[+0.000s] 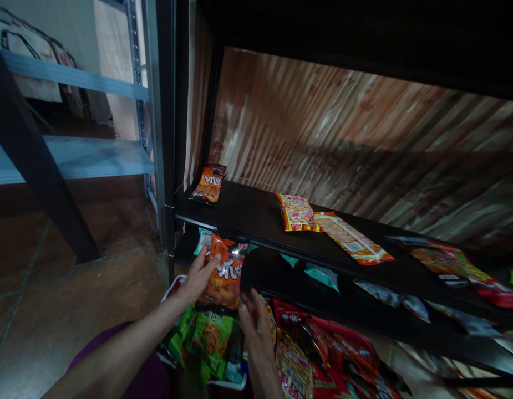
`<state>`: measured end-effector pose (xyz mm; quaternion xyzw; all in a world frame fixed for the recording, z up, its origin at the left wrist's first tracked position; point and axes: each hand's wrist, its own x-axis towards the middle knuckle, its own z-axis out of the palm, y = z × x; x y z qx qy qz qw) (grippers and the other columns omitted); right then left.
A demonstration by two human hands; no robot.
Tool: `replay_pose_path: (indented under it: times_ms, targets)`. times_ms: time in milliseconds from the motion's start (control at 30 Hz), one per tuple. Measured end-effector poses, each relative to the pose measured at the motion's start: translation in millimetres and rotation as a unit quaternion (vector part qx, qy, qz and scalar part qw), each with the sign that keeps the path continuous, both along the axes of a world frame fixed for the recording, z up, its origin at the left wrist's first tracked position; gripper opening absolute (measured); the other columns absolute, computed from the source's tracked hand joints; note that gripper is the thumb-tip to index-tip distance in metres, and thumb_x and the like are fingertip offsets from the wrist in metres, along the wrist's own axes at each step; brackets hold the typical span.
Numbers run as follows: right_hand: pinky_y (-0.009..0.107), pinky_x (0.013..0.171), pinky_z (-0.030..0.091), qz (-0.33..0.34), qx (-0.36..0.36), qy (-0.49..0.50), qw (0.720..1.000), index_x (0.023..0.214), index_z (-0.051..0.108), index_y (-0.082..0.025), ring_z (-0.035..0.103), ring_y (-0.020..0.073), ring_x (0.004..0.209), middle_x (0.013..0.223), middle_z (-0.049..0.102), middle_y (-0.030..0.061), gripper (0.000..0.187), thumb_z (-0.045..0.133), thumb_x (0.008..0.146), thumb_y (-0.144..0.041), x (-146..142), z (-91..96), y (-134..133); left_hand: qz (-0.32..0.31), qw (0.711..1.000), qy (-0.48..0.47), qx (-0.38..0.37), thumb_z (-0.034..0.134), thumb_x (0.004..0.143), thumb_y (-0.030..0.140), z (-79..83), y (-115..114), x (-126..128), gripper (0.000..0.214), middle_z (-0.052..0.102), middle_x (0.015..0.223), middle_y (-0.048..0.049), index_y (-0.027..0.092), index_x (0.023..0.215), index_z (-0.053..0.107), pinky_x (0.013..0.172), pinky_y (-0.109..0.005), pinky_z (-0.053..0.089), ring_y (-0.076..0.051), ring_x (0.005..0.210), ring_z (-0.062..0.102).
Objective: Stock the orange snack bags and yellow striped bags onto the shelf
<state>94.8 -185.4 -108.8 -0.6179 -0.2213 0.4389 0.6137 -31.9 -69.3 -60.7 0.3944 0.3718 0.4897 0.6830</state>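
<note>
My left hand (198,277) grips the left edge of an orange snack bag (225,272), held upright in front of a black shelf (256,213). Just below and to the right of that bag, my right hand (254,322) has its fingers curled at the bag's lower right corner; whether it holds anything I cannot tell. Under both hands lies a pile of green snack bags (206,341) and red snack bags (323,354). A second orange bag (208,185) leans at the shelf's back left corner.
On the shelf lie a yellow-red bag (296,212), a long orange bag (352,238) and a red-green bag (460,266). A lower shelf (281,274) holds teal packets (323,274). A blue metal rack (73,155) and a dark post (35,160) stand left on the tiled floor.
</note>
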Motion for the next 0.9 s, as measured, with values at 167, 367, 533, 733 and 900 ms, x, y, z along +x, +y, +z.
replay_pose_path:
  times_ms: [167, 367, 533, 733, 900]
  targets:
    - [0.038, 0.096, 0.046, 0.158, 0.035, 0.012, 0.987, 0.118, 0.059, -0.024, 0.059, 0.0258, 0.112, 0.119, 0.066, 0.0052, 0.052, 0.069, 0.071, -0.045, -7.0, 36.7, 21.3, 0.045, 0.995, 0.08, 0.025, 0.057, 0.077, 0.056, 1.1, 4.4, 2.2, 0.043, 0.069, 0.091, -0.0051, 0.019, 0.099, 0.054, 0.075, -0.032, 0.052, -0.021, 0.083, 0.066]
    - [0.037, 0.093, 0.047, 0.143, 0.061, -0.043, 0.987, 0.111, 0.064, -0.022, 0.063, 0.0246, 0.104, 0.113, 0.068, 0.0064, 0.044, 0.068, 0.072, -0.042, -8.4, 47.9, 39.8, 0.107, 0.968, 0.185, 0.134, 0.051, 0.084, 0.05, 19.2, 2.4, -8.6, 0.046, 0.065, 0.104, -0.0083, 0.02, 0.118, 0.042, 0.082, -0.035, 0.05, -0.021, 0.092, 0.064]
    - [0.037, 0.093, 0.047, 0.15, 0.124, -0.065, 0.979, 0.11, 0.064, -0.02, 0.062, 0.0231, 0.105, 0.112, 0.068, 0.006, 0.042, 0.066, 0.073, -0.04, -8.3, 84.5, 90.7, 0.105, 0.94, 0.19, 0.263, 0.057, 0.082, 0.038, 40.4, 26.5, -15.5, 0.052, 0.051, 0.131, -0.0118, 0.023, 0.129, 0.04, 0.09, -0.038, 0.048, -0.023, 0.11, 0.057]
    - [0.032, 0.074, 0.054, 0.17, 0.172, -0.048, 0.969, 0.106, 0.061, -0.018, 0.066, 0.0213, 0.091, 0.102, 0.07, 0.0068, 0.04, 0.067, 0.068, -0.032, -24.5, 135.8, 184.8, 0.141, 0.902, 0.189, 0.36, 0.059, 0.077, 0.023, 78.0, 120.5, -24.9, 0.054, 0.054, 0.13, -0.0067, 0.022, 0.13, 0.048, 0.102, -0.041, 0.04, -0.023, 0.116, 0.053]
    - [0.034, 0.07, 0.055, 0.154, 0.152, -0.123, 0.969, 0.132, 0.042, -0.021, 0.068, 0.0193, 0.082, 0.1, 0.07, 0.0054, 0.057, 0.056, 0.077, -0.024, -40.0, 131.3, 237.9, 0.185, 0.864, 0.328, 0.335, 0.049, 0.083, 0.022, 83.5, 161.4, -36.4, 0.056, 0.055, 0.132, -0.0042, 0.022, 0.138, 0.041, 0.102, -0.037, 0.04, -0.021, 0.118, 0.053]
